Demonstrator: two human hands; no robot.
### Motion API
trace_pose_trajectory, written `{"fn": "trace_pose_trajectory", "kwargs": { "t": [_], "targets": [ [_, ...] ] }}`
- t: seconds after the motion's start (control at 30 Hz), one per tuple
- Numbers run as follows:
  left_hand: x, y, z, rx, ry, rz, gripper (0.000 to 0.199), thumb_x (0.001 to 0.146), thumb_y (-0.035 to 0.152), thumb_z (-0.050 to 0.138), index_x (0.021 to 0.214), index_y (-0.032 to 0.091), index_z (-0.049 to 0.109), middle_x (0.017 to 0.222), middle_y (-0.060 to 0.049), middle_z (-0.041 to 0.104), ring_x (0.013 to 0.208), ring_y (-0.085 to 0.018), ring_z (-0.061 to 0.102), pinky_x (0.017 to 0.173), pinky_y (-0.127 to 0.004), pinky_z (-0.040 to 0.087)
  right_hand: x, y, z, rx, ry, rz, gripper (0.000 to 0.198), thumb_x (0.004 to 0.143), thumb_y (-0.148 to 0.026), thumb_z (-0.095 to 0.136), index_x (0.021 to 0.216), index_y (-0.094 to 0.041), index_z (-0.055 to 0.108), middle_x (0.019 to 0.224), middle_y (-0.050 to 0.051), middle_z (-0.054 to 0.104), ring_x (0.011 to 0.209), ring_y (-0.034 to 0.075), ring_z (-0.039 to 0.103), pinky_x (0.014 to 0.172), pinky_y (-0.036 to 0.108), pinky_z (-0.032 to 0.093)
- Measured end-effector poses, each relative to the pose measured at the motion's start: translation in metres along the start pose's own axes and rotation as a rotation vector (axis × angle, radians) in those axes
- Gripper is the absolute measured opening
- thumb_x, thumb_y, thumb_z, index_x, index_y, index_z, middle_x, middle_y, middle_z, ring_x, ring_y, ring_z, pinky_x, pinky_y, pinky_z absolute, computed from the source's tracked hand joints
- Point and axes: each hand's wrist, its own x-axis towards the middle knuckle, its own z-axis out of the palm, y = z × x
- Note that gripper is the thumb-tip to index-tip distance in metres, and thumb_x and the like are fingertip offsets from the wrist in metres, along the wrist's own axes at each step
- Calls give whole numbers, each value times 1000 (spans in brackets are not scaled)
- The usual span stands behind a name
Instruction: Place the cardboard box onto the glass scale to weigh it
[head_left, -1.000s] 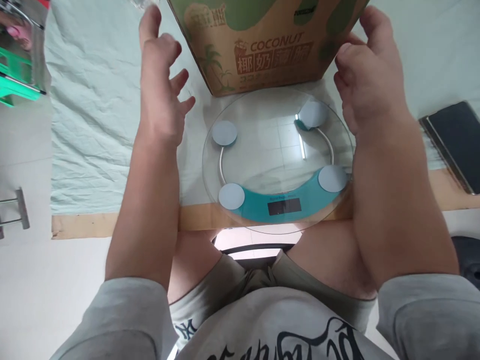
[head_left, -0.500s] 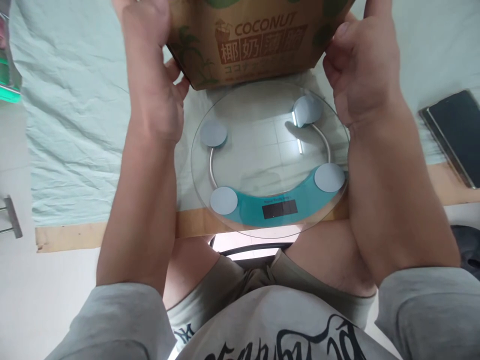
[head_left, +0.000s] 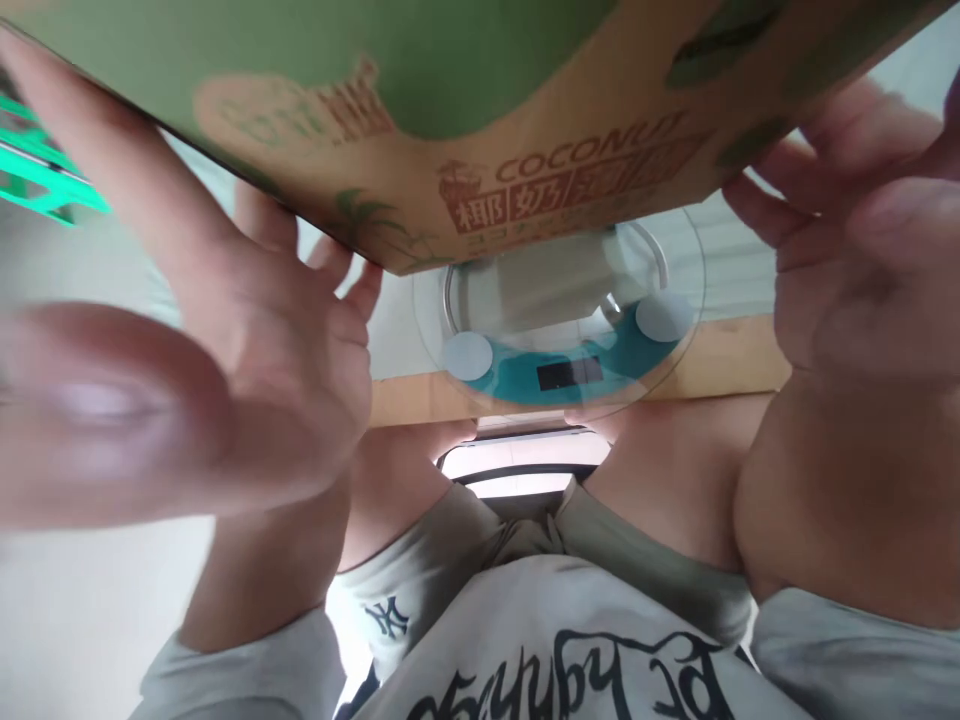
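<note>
Pressing against opposite sides, the left hand (head_left: 285, 350) and right hand (head_left: 855, 270) are seen grasping a coconut-printed cardboard box (head_left: 465, 110), which is held raised between them. Below the box, between the wrists, a round glass scale (head_left: 559, 345) is seen at the tabletop (head_left: 739, 360) edge.

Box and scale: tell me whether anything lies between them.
Nothing visible does. The box is held up by the left hand and right hand above the scale, whose visible glass is bare.
</note>
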Motion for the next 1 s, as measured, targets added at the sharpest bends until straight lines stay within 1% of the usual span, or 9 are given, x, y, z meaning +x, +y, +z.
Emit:
{"fn": "trace_pose_trajectory", "kwargs": {
  "t": [0.1, 0.17, 0.23, 0.37, 0.5, 0.67, 0.83, 0.93, 1.0],
  "targets": [
    [-25, 0, -1, 48, -3, -72, 146, 75, 111, 86, 192, 55, 19, 208, 14, 15, 198, -31, 27, 170, -54, 25, -17, 12, -9, -280, -175, -192, 84, 73, -81, 104, 151, -79, 70, 152, -18, 79, 154, 20, 79, 97, 21, 76],
    [-39, -16, -8, -6, 12, -57, 134, 63, 107, 96, 179, 62, 45, 204, 16, 27, 196, -36, 31, 168, -59, 33, -28, 21, -14, -274, -154, -200, 88, 73, -86, 101, 154, -78, 69, 149, -15, 81, 149, 23, 81, 108, 35, 79],
    [-49, -41, -17, -32, -16, 37, 109, 70, 103, 95, 166, 69, 57, 196, 17, 42, 193, -41, 37, 163, -65, 40, -40, 31, -18, -226, -55, -213, 102, 67, -86, 102, 161, -70, 69, 148, -10, 82, 148, 28, 82, 116, 47, 78],
    [-52, -94, -27, -39, -110, 237, 111, 79, 104, 78, 178, 71, 40, 197, 8, 44, 189, -47, 42, 155, -74, 46, -57, 46, -31, -239, -45, -103, 119, 62, -80, 101, 172, -62, 60, 159, -5, 78, 149, 30, 79, 122, 54, 74],
    [-47, -103, -23, -45, -116, 198, 110, 79, 104, 75, 176, 62, 45, 201, 5, 37, 189, -50, 40, 154, -75, 45, -60, 50, -40, -252, -16, -46, 123, 62, -74, 99, 175, -54, 55, 159, -1, 77, 142, 27, 79, 118, 51, 73],
    [-48, -106, -24, -50, -144, 129, 110, 73, 99, 84, 170, 60, 50, 196, 4, 42, 189, -51, 38, 156, -77, 40, -60, 61, -39, -238, -18, -71, 118, 68, -75, 95, 176, -49, 56, 160, 1, 76, 136, 25, 78, 117, 48, 71],
    [-40, -133, -43, 4, -56, 163, 124, 61, 109, 80, 170, 58, 49, 196, 1, 45, 171, -50, 58, 134, -70, 60, -66, 71, -41, -194, 24, -71, 104, 75, -74, 94, 170, -51, 58, 158, 1, 76, 138, 22, 78, 120, 46, 71],
    [-12, -125, -63, 63, 160, 129, 108, 71, 115, 65, 155, 47, 60, 152, -3, 76, 139, -37, 75, 109, -57, 65, -52, 71, -48, -221, 215, -63, 76, 81, -78, 84, 143, -36, 74, 136, 6, 80, 121, 21, 80, 98, 39, 71],
    [21, -114, -77, 125, 282, 132, 94, 80, 114, 54, 120, 30, 65, 115, -3, 74, 120, -28, 74, 93, -48, 61, -28, 70, -55, -235, 313, -104, 58, 83, -76, 75, 112, -26, 73, 106, 9, 74, 97, 18, 75, 79, 34, 64]
  ]
}}
